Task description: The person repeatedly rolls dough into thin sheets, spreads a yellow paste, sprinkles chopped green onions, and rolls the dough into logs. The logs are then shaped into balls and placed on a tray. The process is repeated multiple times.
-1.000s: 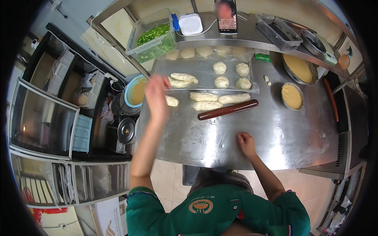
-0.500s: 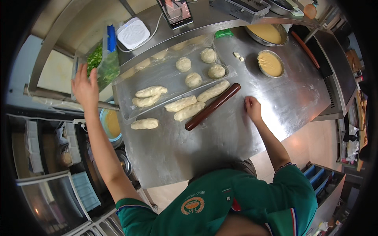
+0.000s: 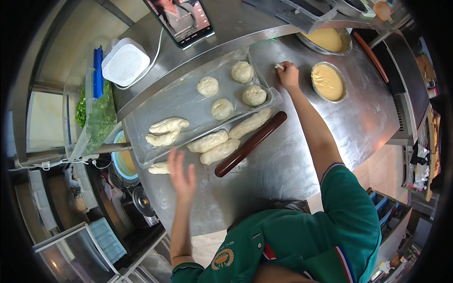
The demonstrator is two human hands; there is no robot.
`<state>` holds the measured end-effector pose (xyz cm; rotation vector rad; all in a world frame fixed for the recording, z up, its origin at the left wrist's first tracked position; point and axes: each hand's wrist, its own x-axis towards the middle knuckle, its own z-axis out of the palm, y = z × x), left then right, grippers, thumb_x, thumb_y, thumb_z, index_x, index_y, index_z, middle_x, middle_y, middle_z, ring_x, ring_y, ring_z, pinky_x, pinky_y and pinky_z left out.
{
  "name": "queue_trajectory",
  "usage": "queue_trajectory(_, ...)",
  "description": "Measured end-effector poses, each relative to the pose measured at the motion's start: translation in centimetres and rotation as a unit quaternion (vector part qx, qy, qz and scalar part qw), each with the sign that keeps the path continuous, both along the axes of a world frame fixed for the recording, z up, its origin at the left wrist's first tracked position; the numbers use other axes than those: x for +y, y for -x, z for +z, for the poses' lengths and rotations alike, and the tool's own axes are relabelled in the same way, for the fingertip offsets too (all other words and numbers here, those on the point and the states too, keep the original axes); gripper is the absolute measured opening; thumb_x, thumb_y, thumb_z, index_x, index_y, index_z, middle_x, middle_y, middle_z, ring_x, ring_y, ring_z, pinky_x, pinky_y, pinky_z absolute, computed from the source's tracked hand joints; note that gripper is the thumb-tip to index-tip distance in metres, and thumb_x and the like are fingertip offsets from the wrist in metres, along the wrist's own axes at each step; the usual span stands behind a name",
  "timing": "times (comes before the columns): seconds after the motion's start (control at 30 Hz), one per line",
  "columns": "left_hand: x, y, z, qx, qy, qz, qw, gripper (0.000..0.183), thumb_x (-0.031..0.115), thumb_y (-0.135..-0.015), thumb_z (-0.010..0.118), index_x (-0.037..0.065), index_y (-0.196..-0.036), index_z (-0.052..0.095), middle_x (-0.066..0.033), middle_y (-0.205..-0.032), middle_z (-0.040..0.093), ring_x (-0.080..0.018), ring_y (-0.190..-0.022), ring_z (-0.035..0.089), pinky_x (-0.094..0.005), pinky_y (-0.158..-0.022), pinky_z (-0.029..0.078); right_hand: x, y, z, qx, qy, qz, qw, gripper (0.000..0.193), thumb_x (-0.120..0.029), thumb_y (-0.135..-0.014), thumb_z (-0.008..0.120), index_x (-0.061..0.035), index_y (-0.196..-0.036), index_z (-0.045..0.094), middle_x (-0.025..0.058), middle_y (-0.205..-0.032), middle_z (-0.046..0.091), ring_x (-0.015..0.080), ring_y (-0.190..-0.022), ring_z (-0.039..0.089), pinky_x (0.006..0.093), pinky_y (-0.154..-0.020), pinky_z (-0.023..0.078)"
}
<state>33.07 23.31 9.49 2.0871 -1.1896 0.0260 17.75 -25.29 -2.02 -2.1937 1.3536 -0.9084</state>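
My left hand (image 3: 181, 178) is open, fingers spread, above the steel table (image 3: 203, 210). It partly covers a short dough roll (image 3: 158, 168) lying left of it. Farther right, my right hand (image 3: 288, 75) is closed in a pinch on a small dough scrap (image 3: 279, 66). A dark brown rolling pin (image 3: 251, 144) lies slanted between the hands. Beside it rest pale dough rolls (image 3: 214, 152). The film-lined tray (image 3: 188, 104) holds several round dough balls (image 3: 222, 109) and a folded pair of dough strips (image 3: 165, 129).
A small bowl of yellow paste (image 3: 329, 82) stands right of my right hand, with a larger bowl (image 3: 325, 40) behind. A phone (image 3: 181, 21) and white speaker (image 3: 125, 61) sit on the back shelf. At left is a clear bin of chopped greens (image 3: 96, 106).
My left hand has come back from the bin of greens to over the table. My right hand has moved away from me and taken hold of the dough scrap.
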Motion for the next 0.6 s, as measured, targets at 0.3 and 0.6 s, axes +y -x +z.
queue_trajectory(0.3,-14.8,11.3,1.0,0.711,0.267,-0.193,0.621,0.049,0.025,-0.111,0.047,-0.003,-0.151,0.045,-0.0117,-0.142,0.058,-0.0207,-0.127,0.059,-0.0359,-0.110,0.044,21.1,6.0,14.6,-0.200,-0.040,0.313,0.928,0.034,0.003,-0.076,0.075,-0.0055,-0.109,0.069,0.0085,-0.107,0.070,0.0263,-0.097,0.066,0.0373,-0.085,0.052)
queue_trajectory(0.6,-10.5,13.8,5.8,0.732,0.283,-0.191,0.590,0.041,0.022,-0.111,0.048,-0.004,-0.142,0.053,-0.0103,-0.131,0.063,-0.0189,-0.111,0.065,-0.0377,-0.103,0.049,27.4,9.6,20.3,-0.196,0.111,0.307,0.925,0.024,0.001,-0.082,0.078,-0.0025,-0.106,0.074,0.0103,-0.108,0.069,0.0237,-0.097,0.066,0.0334,-0.082,0.055)
